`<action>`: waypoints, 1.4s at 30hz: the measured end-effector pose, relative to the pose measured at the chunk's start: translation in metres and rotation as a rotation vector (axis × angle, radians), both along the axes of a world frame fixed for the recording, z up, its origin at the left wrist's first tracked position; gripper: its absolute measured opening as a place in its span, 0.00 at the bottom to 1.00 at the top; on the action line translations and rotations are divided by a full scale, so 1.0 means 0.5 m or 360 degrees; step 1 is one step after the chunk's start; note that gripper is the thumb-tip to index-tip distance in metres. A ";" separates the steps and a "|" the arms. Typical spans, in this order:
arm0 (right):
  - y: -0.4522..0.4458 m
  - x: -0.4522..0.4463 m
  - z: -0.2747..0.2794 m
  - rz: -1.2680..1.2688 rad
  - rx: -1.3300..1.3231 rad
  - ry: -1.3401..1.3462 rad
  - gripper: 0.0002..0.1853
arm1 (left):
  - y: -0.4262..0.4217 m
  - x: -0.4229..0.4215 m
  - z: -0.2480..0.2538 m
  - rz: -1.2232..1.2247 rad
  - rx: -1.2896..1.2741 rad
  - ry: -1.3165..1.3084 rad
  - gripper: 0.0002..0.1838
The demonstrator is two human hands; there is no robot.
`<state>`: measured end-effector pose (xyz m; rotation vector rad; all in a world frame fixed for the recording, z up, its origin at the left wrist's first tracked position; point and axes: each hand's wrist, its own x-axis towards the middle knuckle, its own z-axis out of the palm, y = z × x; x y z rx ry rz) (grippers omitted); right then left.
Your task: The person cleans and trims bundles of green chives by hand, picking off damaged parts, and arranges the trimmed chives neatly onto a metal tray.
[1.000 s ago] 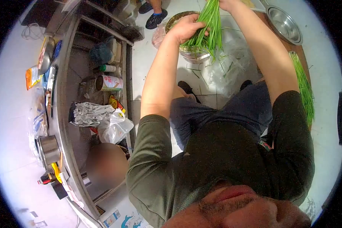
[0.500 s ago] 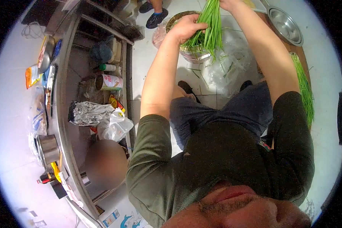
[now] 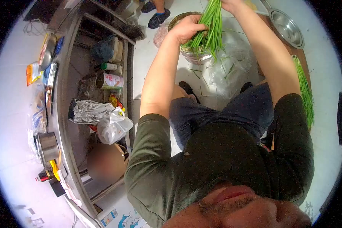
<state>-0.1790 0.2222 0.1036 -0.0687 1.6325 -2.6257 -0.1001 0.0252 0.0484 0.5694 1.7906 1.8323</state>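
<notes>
A bunch of long green garlic chives hangs between my two hands, over a round pot-like container. My left hand is closed at the bunch's left side, thumb on the stalks and the other fingers partly hidden. My right hand grips the upper end at the top edge of the view, where the fingers are partly cut off. Loose chive pieces lie on the floor below. To the right, another pile of chives rests on a brown board.
A clear plastic bag spreads over the floor before my feet. A metal basin sits at the upper right. Along the left runs a shelf frame with a can, bags and a steel pot. Another person's shoe shows at the top.
The view has shifted slightly. Both hands stay at the chives with almost no visible movement.
</notes>
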 end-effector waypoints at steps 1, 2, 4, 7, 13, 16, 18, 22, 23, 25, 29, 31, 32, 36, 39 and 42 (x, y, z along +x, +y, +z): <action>-0.002 0.004 0.004 -0.0016 -0.0006 -0.0010 0.07 | 0.001 0.002 0.003 -0.0017 0.0016 -0.0003 0.14; -0.004 0.007 0.007 -0.0031 -0.0012 -0.0021 0.07 | 0.000 0.003 0.005 -0.0032 0.0033 -0.0006 0.14; -0.008 0.011 0.011 -0.0021 -0.0035 -0.0011 0.07 | 0.002 0.003 -0.002 -0.0052 0.0134 -0.0126 0.13; -0.015 0.018 0.018 0.0006 -0.0064 0.0013 0.07 | 0.005 0.013 0.006 -0.0045 0.0202 -0.0223 0.12; -0.021 0.027 0.029 0.0036 -0.0029 0.0017 0.07 | -0.003 0.014 0.008 -0.0043 0.0144 -0.0152 0.12; -0.025 0.028 0.031 0.0014 -0.0004 0.0002 0.08 | -0.005 0.014 0.006 -0.0026 0.0110 -0.0080 0.11; -0.031 0.030 0.030 -0.0012 -0.0014 -0.0018 0.08 | -0.008 0.015 0.007 -0.0026 0.0073 -0.0054 0.11; -0.028 0.018 0.025 0.0017 0.0048 0.0010 0.08 | -0.008 0.013 0.007 -0.0019 -0.0010 -0.0076 0.10; -0.028 0.014 0.021 0.0037 0.0048 0.0016 0.08 | -0.009 0.012 0.007 -0.0003 -0.0033 -0.0078 0.09; -0.031 0.019 0.024 0.0029 0.0061 0.0007 0.08 | -0.011 0.011 0.004 0.0006 -0.0040 -0.0124 0.08; -0.031 0.019 0.027 -0.0008 0.0058 -0.0005 0.08 | -0.010 0.003 -0.007 -0.0009 -0.0039 -0.0059 0.08; -0.028 0.011 0.021 0.0016 0.0037 0.0014 0.08 | -0.010 0.002 -0.011 -0.0025 -0.0016 -0.0070 0.08; -0.026 0.006 0.018 0.0029 0.0030 0.0025 0.08 | -0.010 0.001 -0.013 -0.0034 -0.0005 -0.0076 0.08; -0.027 0.004 0.018 0.0030 0.0029 0.0025 0.07 | -0.003 0.007 -0.012 -0.0008 0.0046 -0.0112 0.08; -0.030 0.006 0.021 -0.0028 0.0040 -0.0001 0.07 | 0.002 0.023 0.006 0.0006 0.0070 -0.0091 0.10; -0.030 -0.002 0.018 0.0044 -0.0018 0.0024 0.07 | 0.006 0.026 0.008 0.0070 -0.0036 -0.0026 0.11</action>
